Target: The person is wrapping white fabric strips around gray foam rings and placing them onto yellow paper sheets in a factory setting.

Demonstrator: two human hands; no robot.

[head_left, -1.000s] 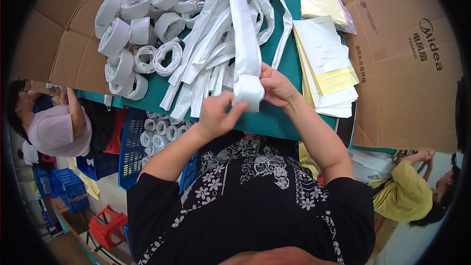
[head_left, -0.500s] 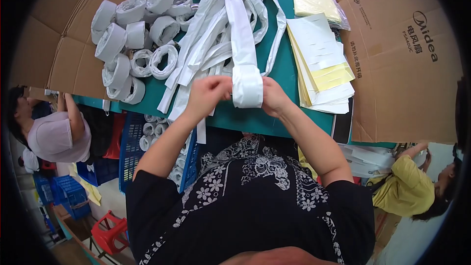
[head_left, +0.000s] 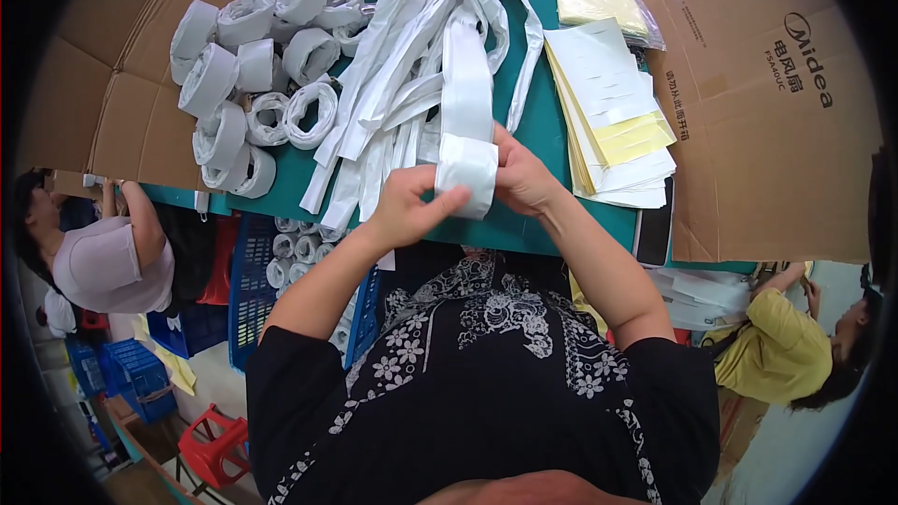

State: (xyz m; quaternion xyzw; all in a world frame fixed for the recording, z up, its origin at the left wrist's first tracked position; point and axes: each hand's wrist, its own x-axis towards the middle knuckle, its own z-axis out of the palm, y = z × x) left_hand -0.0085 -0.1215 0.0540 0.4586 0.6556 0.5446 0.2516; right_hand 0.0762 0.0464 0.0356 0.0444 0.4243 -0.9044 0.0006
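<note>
White roll being held between two hands near mid-frame

The white roll point(head_left: 468, 178) is being held near the centre of the frame, over the near side of the green table point(head_left: 516, 231). Its left edge is being grasped by the left hand point(head_left: 407, 206), whose thumb is being laid across the front face; its right edge is being pinched by the right hand point(head_left: 521, 173). From the roll, a flat white strip point(head_left: 466, 75) is running up toward the heap of loose strips point(head_left: 398, 47) at upper centre.

Judging by sheen and creases, the material is looking light, soft and somewhat slippery, hardly fragile, though its layers may be slipping sideways wherever pressure is being eased. The best hold is seeming to be on both side edges, with a thumb flat over the outer layer.

Behind the roll, most fingertips of both hands are being hidden, and its hollow or core is not being shown. The strip's far end is being lost in the heap, which is being cut off at the top edge. At lower left, rolls in the blue basket point(head_left: 248, 285) are being partly covered by the left forearm.
</note>
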